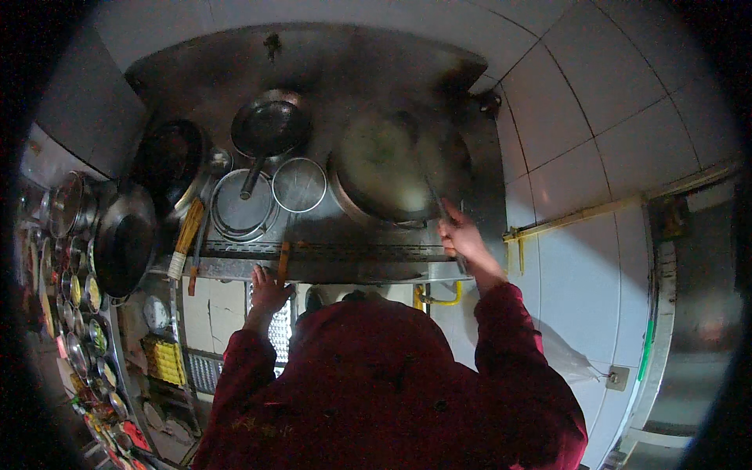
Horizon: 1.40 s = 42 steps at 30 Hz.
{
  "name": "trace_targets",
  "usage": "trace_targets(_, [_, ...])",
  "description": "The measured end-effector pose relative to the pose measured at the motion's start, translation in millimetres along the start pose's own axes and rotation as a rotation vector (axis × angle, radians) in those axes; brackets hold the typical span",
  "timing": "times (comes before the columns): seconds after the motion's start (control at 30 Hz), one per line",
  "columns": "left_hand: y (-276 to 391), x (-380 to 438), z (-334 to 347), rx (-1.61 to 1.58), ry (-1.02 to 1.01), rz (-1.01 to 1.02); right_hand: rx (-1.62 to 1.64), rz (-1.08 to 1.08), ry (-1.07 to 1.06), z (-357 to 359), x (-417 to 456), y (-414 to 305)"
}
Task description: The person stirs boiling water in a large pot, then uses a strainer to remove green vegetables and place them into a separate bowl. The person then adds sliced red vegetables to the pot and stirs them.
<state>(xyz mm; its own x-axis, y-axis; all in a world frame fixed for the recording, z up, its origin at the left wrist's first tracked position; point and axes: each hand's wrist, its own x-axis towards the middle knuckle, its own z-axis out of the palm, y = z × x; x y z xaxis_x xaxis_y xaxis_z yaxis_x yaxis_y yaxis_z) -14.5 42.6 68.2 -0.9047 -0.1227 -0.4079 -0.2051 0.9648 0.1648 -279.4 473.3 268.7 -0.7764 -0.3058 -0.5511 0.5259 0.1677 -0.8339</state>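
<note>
My right hand (461,235) is closed around the long handle (435,197) of a cooking utensil. That handle reaches into a large wok (346,205) of pale, steaming liquid (382,158); steam hides the utensil's head. Something green shows faintly in the liquid. On the front edge (229,268) of the steel range lies my left hand (268,292), fingers somewhat apart and nothing in its grip. Just right of its fingers is the wooden handle (284,261) of a round mesh strainer (299,185).
Left of the wok are a smaller pan (271,126), a round sieve (242,202) and a bamboo brush (188,235). Dark woks (124,252) stand farther left, beside many small ingredient bowls (76,291). A tiled wall (564,147) bounds the right side. Yellow pipe (449,301) runs below the range.
</note>
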Motion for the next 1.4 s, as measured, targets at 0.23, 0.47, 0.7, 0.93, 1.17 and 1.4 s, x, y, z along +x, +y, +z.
trace_targets(0.23, [-1,7,6,0.041,0.045,0.039,-0.718,-0.288,0.331,-59,41,73])
trace_targets(0.47, [-3,11,8,-0.016,0.030,0.048,0.449,0.145,-0.077,-39,39,87])
trace_targets(0.7, [-13,8,34,-0.013,0.178,0.033,0.278,0.033,0.114,14,-12,13])
trace_targets(0.93, [-1,7,13,-0.088,0.081,0.001,-1.031,-0.430,0.312,-4,10,-23])
trace_targets(1.17, [9,5,-13,0.000,-0.034,-0.003,-1.563,-0.485,0.350,19,40,-15])
trace_targets(1.4, [-4,9,8,-0.066,-0.037,-0.076,-1.651,-0.116,0.185,-18,-24,-22])
